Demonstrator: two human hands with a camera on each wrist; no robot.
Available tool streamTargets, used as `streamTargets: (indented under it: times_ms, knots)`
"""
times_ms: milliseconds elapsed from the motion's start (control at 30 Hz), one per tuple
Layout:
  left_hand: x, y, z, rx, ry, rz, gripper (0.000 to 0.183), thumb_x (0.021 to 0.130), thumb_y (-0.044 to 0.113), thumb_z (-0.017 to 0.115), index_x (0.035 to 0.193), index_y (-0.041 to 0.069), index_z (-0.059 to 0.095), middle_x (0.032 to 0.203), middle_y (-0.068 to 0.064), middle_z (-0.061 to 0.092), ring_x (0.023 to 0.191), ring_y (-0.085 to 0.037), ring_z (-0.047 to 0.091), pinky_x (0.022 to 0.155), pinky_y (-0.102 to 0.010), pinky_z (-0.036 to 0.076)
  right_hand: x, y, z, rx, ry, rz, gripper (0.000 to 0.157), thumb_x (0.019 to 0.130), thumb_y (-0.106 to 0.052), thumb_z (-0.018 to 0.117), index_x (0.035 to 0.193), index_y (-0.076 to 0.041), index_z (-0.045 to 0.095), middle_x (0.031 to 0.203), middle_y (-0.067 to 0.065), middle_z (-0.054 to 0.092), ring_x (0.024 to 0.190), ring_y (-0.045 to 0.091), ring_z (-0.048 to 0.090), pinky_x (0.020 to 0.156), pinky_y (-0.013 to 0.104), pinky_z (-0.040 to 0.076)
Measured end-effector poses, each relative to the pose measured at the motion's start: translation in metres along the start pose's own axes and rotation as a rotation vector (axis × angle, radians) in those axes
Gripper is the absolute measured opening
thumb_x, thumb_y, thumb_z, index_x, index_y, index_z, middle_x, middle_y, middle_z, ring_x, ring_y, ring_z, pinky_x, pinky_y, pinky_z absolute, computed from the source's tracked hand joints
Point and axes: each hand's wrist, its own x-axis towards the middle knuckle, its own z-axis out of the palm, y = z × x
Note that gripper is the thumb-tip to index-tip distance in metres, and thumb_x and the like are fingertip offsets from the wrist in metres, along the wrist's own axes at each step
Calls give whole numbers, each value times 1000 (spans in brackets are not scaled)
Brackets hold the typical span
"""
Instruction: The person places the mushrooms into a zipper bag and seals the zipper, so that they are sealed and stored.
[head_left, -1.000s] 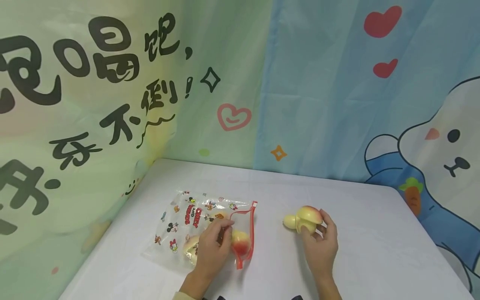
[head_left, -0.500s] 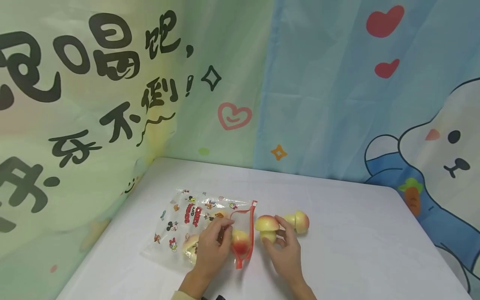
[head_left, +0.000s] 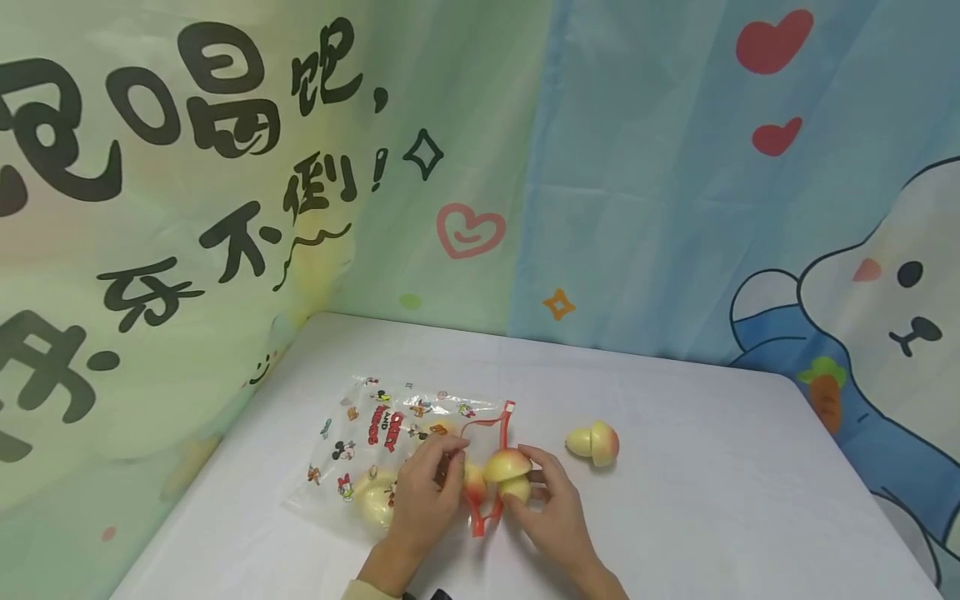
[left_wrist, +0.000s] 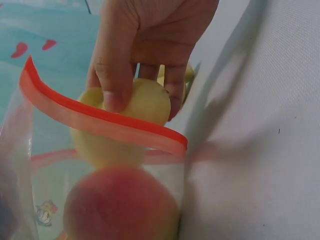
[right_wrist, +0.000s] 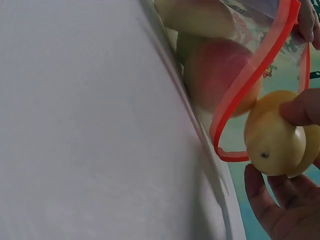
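A clear zip bag [head_left: 352, 429] with cartoon prints and a red zip edge [head_left: 505, 431] lies on the table. My left hand [head_left: 426, 490] pinches the bag's film near its mouth, holding the mouth apart. In my right hand [head_left: 553, 507], thumb and fingers grip a yellow toy mushroom [head_left: 507, 465] with a red-tinged cap, right at the mouth. The left wrist view shows this mushroom [left_wrist: 150, 102] partly behind the red strip. Inside the bag are several similar pieces, including a red-blushed one [right_wrist: 217, 75] close to the opening.
Another toy mushroom [head_left: 596, 443] lies on its side on the white table [head_left: 712, 500], right of the bag. Behind the table hangs a printed cloth backdrop [head_left: 637, 167].
My right hand lets go of one mushroom at the right, then carries another leftward to the bag's mouth. My left hand keeps its hold on the bag.
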Motion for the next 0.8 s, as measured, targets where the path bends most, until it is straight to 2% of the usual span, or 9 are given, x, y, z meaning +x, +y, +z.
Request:
streamTargets:
  times_ms: [200, 400, 500, 633, 733, 800]
  knots:
    - [0, 0, 1, -8, 19, 40, 23, 82, -10, 63, 99, 5, 65, 78, 0, 58, 62, -5, 48, 54, -10, 39, -2, 0, 6, 9, -43, -6, 69, 72, -2, 84, 133, -1, 52, 128, 15, 57, 91, 27, 65, 74, 31, 58]
    - [1, 0, 1, -23, -17, 56, 24, 83, -11, 61, 99, 7, 65, 83, -1, 61, 65, -6, 48, 58, -11, 40, -4, -1, 12, 32, -92, -26, 64, 73, -4, 84, 130, 0, 54, 126, 15, 60, 92, 25, 67, 73, 30, 58]
    - [1, -1, 1, -49, -58, 79, 24, 84, -11, 60, 99, 6, 65, 86, -3, 62, 67, -6, 48, 59, -10, 40, -5, -2, 14, 88, -128, 24, 59, 74, -5, 83, 125, -1, 53, 125, 15, 61, 92, 24, 67, 73, 29, 57]
    - [0, -1, 2, -82, -103, 97, 23, 85, -12, 59, 100, 5, 65, 87, -5, 63, 67, -6, 49, 58, -8, 40, -5, -6, 17, 127, -166, 157, 55, 74, 0, 81, 122, -4, 54, 124, 11, 61, 92, 23, 67, 74, 26, 56]
    - [-1, 1, 3, -82, -114, 89, 22, 85, -11, 59, 100, 4, 65, 87, -6, 63, 65, -4, 49, 57, -9, 41, -5, -6, 19, 110, -187, 192, 55, 74, 6, 79, 122, -5, 55, 122, 10, 62, 92, 23, 67, 74, 25, 56]
    - [-1, 2, 2, -77, -121, 73, 21, 86, -11, 59, 100, 4, 65, 88, -5, 63, 66, -3, 49, 56, -9, 41, -5, -6, 20, 96, -197, 178, 55, 74, 8, 78, 122, -6, 55, 121, 10, 63, 92, 23, 67, 74, 26, 56]
